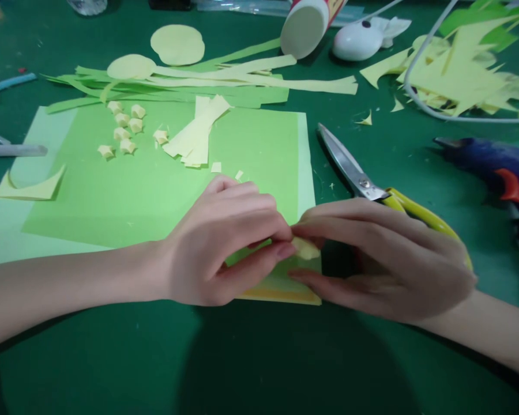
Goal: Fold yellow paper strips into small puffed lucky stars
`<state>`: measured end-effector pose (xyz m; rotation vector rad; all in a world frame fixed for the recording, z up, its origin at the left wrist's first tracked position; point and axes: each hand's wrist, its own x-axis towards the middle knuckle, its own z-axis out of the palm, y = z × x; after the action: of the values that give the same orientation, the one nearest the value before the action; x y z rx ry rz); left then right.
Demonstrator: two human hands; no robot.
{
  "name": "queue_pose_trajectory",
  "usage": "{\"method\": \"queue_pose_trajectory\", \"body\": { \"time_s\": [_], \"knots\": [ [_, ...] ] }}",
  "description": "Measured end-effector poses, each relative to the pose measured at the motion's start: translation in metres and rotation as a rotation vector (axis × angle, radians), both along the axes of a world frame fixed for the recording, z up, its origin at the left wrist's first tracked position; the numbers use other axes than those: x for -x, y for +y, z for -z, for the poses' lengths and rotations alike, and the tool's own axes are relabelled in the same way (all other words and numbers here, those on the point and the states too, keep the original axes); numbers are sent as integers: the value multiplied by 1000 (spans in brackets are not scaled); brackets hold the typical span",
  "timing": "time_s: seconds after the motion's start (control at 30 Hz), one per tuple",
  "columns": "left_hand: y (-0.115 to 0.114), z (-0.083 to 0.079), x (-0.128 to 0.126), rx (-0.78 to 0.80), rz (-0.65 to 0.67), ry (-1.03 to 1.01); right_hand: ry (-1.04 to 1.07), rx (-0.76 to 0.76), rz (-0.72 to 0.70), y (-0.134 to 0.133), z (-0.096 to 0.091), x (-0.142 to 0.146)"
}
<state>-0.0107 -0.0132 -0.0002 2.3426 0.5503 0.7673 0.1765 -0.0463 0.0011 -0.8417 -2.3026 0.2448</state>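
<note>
Between thumb and forefinger, my left hand [237,242] pinches a small pale yellow folded paper star [306,249]. My right hand [380,259] is at the star's right side, its forefinger against the upper edge and its thumb apart below, fingers parted. Both hands are over the front right corner of a stack of green paper sheets [155,202]. Farther back on the sheets lie several finished paper stars [127,146] and a crossed bundle of short pale yellow paper strips [199,132]. Part of the held star is hidden by fingers.
Yellow-handled scissors [363,181] lie partly under my right hand. A blue glue gun [493,167] is at the right. Long paper strips [242,80], a tipped paper cup [305,31] and a white egg-shaped object [358,41] lie at the back, paper scraps [462,69] at the back right.
</note>
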Motion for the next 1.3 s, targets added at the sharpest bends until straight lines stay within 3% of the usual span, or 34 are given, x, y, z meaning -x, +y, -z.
{"method": "queue_pose_trajectory", "body": {
  "time_s": [0.13, 0.3, 0.6, 0.83, 1.3],
  "knots": [
    [1, 0, 0, -44, -32, -8, 154, 270, -28, 1, -1, 1],
    [1, -1, 0, -79, -51, -156, 322, 612, -57, -1, -2, 1],
    [4, -9, -2, -133, -118, -93, 465, 890, -17, -3, -1, -2],
    [2, -7, -2, -221, -200, -50, 506, 923, -5, -2, 0, -1],
    [2, -3, -3, -220, -211, -96, 438, 899, 32, -1, -1, 2]
  ]
}}
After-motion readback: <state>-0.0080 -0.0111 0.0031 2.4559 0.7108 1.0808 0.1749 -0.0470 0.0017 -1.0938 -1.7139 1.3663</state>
